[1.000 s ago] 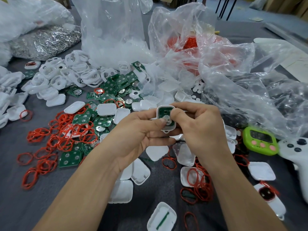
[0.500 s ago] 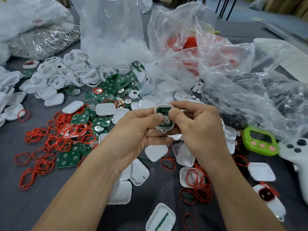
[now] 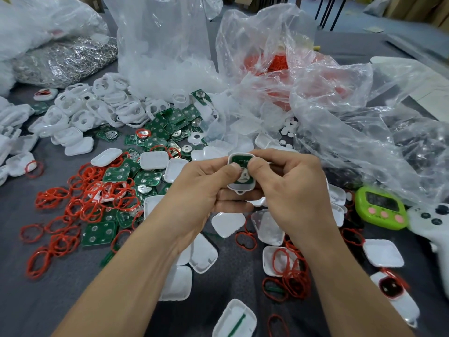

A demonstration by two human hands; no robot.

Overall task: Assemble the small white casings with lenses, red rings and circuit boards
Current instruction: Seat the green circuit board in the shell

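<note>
Two sets of fingers (image 3: pixel 228 198) clamp one white casing (image 3: pixel 241 190): left hand (image 3: pixel 199 190) and right hand (image 3: pixel 291 188) meet over the table (image 3: pixel 36 300). Its green circuit board (image 3: pixel 239 161) lies under my thumb tips. Uneven thumb pressure could tilt the board off its seat; a slip could drop the casing among the red rings (image 3: pixel 291 276) below my fingers.

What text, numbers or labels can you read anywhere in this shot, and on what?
No text is legible.
On the board in the held casing: white print near its top edge, too small to read.
On the timer: marks on its face, blurred.
On the loose boards: white specks, unreadable.
</note>
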